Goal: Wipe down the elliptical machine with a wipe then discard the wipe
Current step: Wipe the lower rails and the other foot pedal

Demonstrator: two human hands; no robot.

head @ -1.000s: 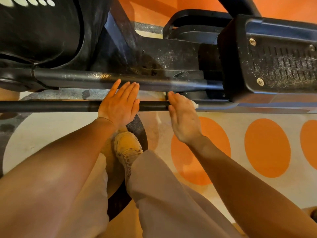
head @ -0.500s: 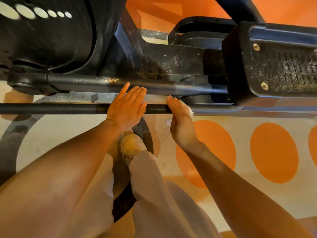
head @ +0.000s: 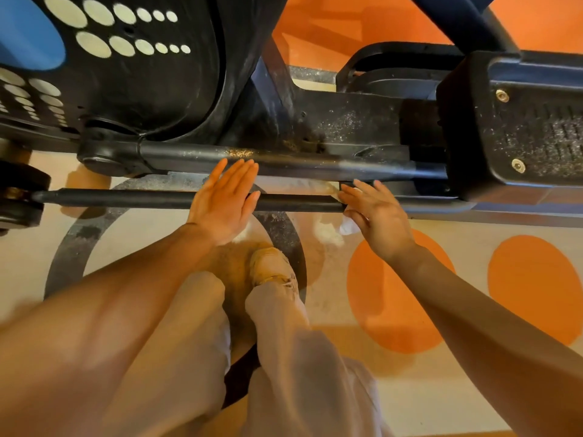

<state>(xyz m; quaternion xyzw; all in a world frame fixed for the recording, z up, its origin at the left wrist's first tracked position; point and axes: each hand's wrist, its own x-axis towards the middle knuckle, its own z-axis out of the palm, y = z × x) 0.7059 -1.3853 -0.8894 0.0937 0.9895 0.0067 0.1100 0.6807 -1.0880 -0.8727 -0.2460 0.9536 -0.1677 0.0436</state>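
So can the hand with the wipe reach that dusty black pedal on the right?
Probably yes. The right hand presses the wipe on the thin bar, and the dusty pedal sits just beyond its fingertips. Nothing lies between them, so a short slide along the bar should get it there.

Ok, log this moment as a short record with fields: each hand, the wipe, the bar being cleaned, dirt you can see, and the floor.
left hand: left hand lies flat, fingers straight, on the thin black bar
right hand: right hand presses the white wipe against the same bar, further right
wipe: crumpled, mostly hidden under the hand
bar: runs left to right, low above the floor
dirt: dusty specks on the thicker bar and the pedal
floor: pale with orange circles
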